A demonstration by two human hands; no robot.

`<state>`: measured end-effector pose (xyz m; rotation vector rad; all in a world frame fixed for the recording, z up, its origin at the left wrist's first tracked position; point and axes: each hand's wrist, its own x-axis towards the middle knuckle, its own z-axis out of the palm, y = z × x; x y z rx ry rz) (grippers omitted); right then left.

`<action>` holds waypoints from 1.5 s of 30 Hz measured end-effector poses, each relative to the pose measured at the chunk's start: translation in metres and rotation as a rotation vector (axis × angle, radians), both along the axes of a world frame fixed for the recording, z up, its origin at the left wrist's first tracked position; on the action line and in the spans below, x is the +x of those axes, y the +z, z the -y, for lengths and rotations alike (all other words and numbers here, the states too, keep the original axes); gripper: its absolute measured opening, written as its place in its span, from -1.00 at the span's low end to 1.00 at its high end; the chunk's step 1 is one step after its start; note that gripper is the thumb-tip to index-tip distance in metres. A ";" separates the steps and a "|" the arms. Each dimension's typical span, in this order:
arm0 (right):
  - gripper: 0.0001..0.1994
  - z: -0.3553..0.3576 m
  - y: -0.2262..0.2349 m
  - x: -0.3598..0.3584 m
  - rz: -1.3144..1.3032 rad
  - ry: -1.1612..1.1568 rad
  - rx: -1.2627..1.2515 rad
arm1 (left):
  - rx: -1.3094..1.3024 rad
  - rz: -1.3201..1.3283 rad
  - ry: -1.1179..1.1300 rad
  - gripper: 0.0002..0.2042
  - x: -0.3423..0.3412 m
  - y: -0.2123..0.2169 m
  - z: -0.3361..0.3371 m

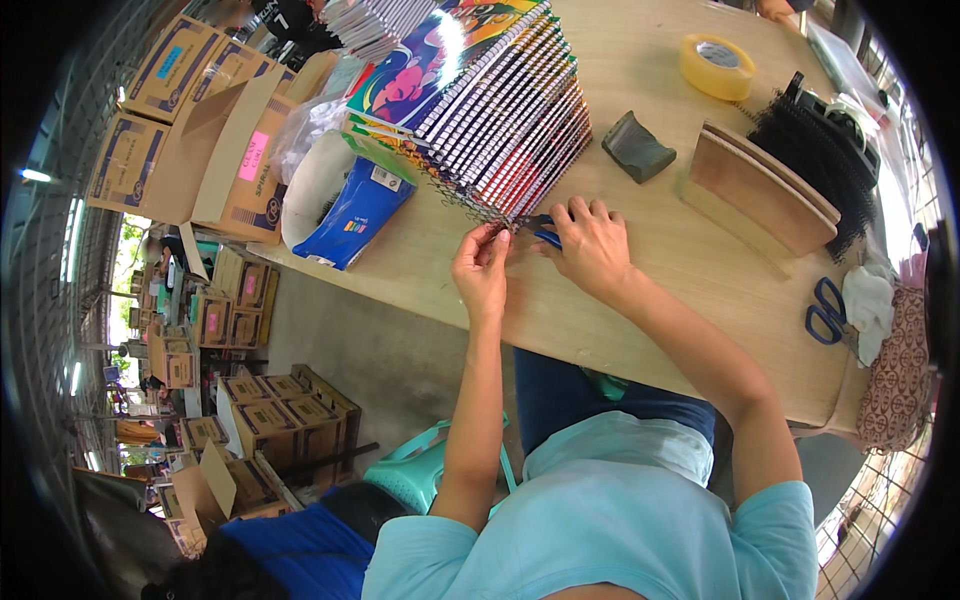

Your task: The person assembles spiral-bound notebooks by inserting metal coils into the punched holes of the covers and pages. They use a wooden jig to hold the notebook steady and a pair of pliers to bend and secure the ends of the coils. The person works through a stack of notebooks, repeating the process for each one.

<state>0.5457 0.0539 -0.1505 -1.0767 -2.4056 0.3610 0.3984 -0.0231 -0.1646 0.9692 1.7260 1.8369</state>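
Observation:
A tall stack of spiral notebooks (505,115) with colourful covers stands on the table, its coil-bound edges facing me. Black wire ends stick out at the stack's near lower corner. There my left hand (482,272) pinches at the wire, thumb and fingers pressed together. Right beside it, my right hand (592,240) is closed round blue-handled pliers (546,230), whose jaws reach to the same corner. What exactly the jaws touch is too small to make out.
On the table are a blue cut-open carton (358,215), a dark grey block (638,147), a tape roll (717,66), a wooden holder (762,190) with black coils (815,150), and scissors (826,312). Cardboard boxes (245,160) stand left. A person in blue (290,550) is at lower left.

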 end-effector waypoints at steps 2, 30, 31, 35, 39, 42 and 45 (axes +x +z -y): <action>-0.52 -0.001 0.001 -0.004 -0.002 0.007 0.003 | 0.006 -0.019 0.002 -0.79 -0.002 -0.001 -0.001; -0.55 -0.005 0.000 -0.007 -0.099 -0.007 0.122 | 0.005 -0.140 0.029 -0.82 -0.004 0.000 -0.003; -0.56 -0.007 -0.002 -0.008 -0.078 0.012 0.083 | 0.001 -0.153 0.032 -0.82 -0.003 0.002 -0.003; -0.54 -0.014 0.001 -0.005 -0.024 0.063 -0.140 | -0.028 -0.106 0.048 -0.82 -0.004 0.003 -0.002; -0.53 -0.009 0.001 0.000 -0.093 0.035 0.013 | -0.012 -0.101 0.043 -0.82 -0.006 0.003 -0.001; -0.53 -0.008 0.007 -0.002 -0.099 0.022 0.082 | 0.022 -0.089 0.023 -0.82 -0.002 0.007 -0.001; -0.54 -0.009 0.009 -0.006 -0.107 0.026 0.075 | 0.011 -0.098 0.023 -0.82 0.000 0.016 -0.003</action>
